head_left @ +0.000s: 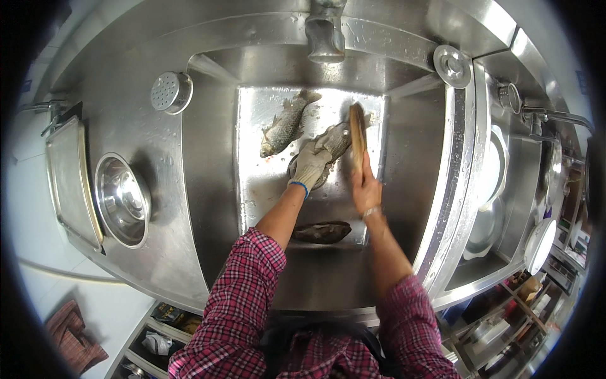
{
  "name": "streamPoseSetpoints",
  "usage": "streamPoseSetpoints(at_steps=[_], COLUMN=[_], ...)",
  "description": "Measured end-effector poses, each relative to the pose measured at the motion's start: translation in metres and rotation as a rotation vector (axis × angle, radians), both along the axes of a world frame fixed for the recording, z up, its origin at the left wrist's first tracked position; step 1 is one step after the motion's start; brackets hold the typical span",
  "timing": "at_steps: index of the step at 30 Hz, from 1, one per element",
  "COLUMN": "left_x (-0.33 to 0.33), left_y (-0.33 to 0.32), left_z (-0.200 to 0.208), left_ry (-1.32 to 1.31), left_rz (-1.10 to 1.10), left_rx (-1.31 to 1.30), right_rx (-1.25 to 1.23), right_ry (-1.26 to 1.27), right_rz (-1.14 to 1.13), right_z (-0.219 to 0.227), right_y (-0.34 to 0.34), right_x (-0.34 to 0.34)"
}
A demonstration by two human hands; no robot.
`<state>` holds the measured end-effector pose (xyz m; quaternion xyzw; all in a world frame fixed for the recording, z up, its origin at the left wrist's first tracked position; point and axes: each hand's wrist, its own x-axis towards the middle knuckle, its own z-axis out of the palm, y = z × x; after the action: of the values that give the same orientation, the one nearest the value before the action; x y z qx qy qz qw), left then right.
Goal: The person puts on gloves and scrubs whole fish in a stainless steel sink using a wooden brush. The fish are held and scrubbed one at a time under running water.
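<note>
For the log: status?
White-gloved left hand holding grey scaly fish. Right hand gripping long brown wooden tool. Another grey fish left, dark oval fish nearer.

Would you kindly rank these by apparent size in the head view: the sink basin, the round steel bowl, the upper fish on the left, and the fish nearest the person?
1. Sink basin
2. Round steel bowl
3. Upper fish
4. Fish nearest the person

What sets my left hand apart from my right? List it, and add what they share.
The left hand wears a pale glove with a blue edge; the right hand is bare.
The left hand holds the middle fish; the right hand grips a long wooden tool.
Shared: both come from checked sleeves and reach into the metal sink.
</note>
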<state>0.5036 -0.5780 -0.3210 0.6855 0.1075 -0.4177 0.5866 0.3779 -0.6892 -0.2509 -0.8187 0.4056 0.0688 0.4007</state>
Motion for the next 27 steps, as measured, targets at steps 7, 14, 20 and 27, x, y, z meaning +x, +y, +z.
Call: streamPoseSetpoints(at_steps=[7,14,20,27], left_x=[-0.011,-0.019,-0.036,-0.027], left_y=[0.012,0.011,0.003,0.001], left_z=[0.004,0.002,0.005,0.002], left_ry=[-0.037,0.254,0.448,0.288], left_rz=[-0.022,0.092,0.259,0.273], left_rx=[0.125,-0.079,-0.115,-0.138], right_rx=[-0.022,-0.136,-0.103,0.054], right_ry=[0.001,0.0,-0.002,-0.109], right_rz=[0.043,0.082,0.112,0.067], right_z=[-0.031,-0.041,-0.052,-0.019], right_y=[0.026,0.008,0.004,0.036], right_x=[-0.026,-0.031,-0.039,-0.052])
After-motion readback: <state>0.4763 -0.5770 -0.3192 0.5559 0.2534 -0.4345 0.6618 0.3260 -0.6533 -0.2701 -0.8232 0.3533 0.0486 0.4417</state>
